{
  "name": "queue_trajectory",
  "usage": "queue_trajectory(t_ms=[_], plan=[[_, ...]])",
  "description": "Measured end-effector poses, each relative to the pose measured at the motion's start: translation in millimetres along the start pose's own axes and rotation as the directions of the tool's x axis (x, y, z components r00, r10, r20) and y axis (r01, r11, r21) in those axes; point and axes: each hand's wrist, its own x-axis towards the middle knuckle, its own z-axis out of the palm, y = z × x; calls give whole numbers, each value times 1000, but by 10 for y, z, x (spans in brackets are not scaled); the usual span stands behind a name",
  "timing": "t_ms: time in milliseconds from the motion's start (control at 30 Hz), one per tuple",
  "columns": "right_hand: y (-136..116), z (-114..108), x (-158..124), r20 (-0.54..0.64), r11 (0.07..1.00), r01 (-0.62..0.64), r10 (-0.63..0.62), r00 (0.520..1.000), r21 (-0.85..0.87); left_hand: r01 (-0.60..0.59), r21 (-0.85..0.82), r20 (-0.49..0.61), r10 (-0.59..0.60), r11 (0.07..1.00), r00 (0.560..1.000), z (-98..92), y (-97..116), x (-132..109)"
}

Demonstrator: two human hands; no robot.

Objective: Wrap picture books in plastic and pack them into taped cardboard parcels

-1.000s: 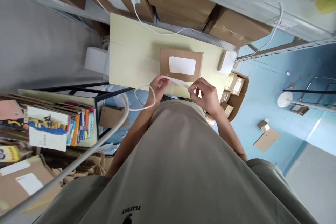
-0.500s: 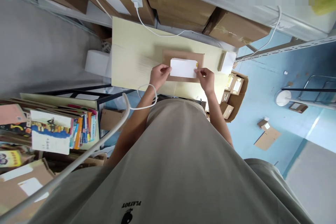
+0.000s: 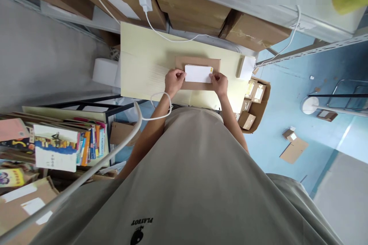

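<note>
A white rectangular sheet (image 3: 198, 74) with a small yellow mark at its right end lies over a flat brown cardboard piece (image 3: 198, 86) on the pale yellow tabletop (image 3: 140, 53). My left hand (image 3: 174, 81) pinches the left end of the white sheet between thumb and fingers. At the opposite end, my right hand (image 3: 220, 83) pinches the lower right corner, just below the yellow mark. Brown card shows above and below the sheet.
A white box (image 3: 246, 67) stands at the table's right end. Cardboard boxes (image 3: 189, 7) line the far side, with a white cable (image 3: 178, 40) hanging before them. An open carton (image 3: 264, 103) holds small boxes at right. Books (image 3: 92, 141) fill a rack at left.
My right hand has shifted slightly left with the end of the white sheet, which now looks flatter and more even along its top edge. The whole view has moved a little.
</note>
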Motion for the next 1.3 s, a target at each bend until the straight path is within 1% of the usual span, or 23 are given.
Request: queue_trajectory(t_ms=[267,500,633,833,933,1100,1300], plan=[[41,46,37,-14,1000,14,-14,1000,-26,-33,3,-27,33,999,999,26,-20,-10],[-8,57,40,-2,997,-35,35,999,-74,-5,2,-39,5,1000,999,37,4,-27],[-35,61,34,-7,995,-48,47,999,-84,-12,-17,-38,11,1000,999,38,-12,-28],[-32,88,24,-31,997,-44,42,999,-64,-28,18,-62,29,999,998,50,-4,-34],[-42,102,20,-44,996,-52,49,998,-76,-15,17,-66,16,1000,998,53,15,-35],[-60,123,20,-40,989,-74,70,997,-125,0,4,-40,0,1000,999,44,39,-32],[-53,163,45,-70,989,-94,86,994,-118,23,29,-45,-22,999,999,44,31,0]])
